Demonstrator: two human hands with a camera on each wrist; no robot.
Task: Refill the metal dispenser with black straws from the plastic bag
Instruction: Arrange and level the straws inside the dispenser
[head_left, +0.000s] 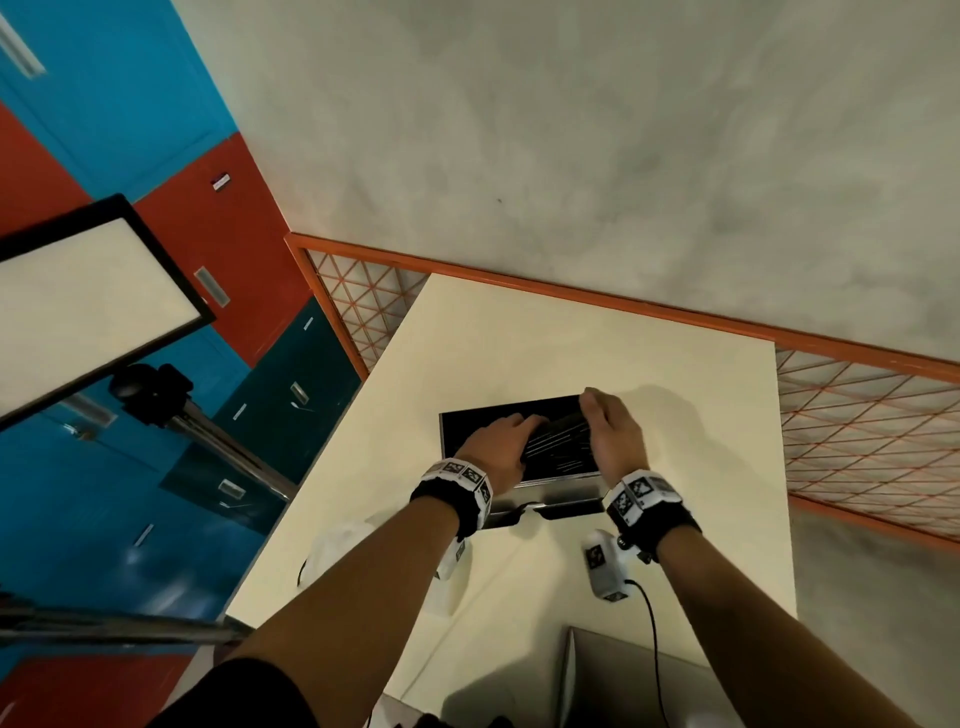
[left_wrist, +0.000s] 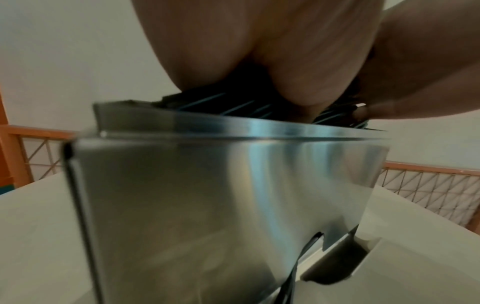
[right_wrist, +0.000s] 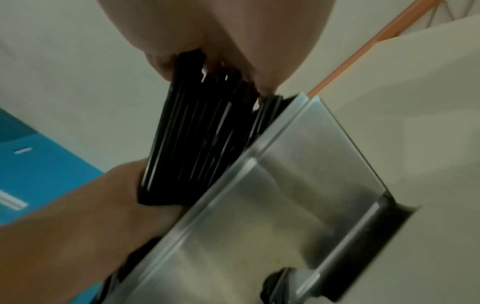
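The metal dispenser (head_left: 561, 489) stands on the cream table (head_left: 571, 338) with its top open. A bundle of black straws (head_left: 558, 441) lies slanted across the opening, partly above the rim. My left hand (head_left: 496, 441) lies over the left part of the bundle and holds it. My right hand (head_left: 610, 431) curls round the straws' right ends. The left wrist view has my palm (left_wrist: 259, 51) on the straws (left_wrist: 215, 102) above the steel wall (left_wrist: 207, 195). In the right wrist view my fingers (right_wrist: 221, 26) grip the straws (right_wrist: 197, 133) beside the dispenser (right_wrist: 285, 195).
A crumpled whitish plastic bag (head_left: 337, 545) lies at the table's left edge under my left forearm. A grey flat piece (head_left: 613, 675) sits at the near edge. An orange mesh fence (head_left: 857, 415) borders the table behind and to the right. A light panel on a tripod (head_left: 88, 306) stands left.
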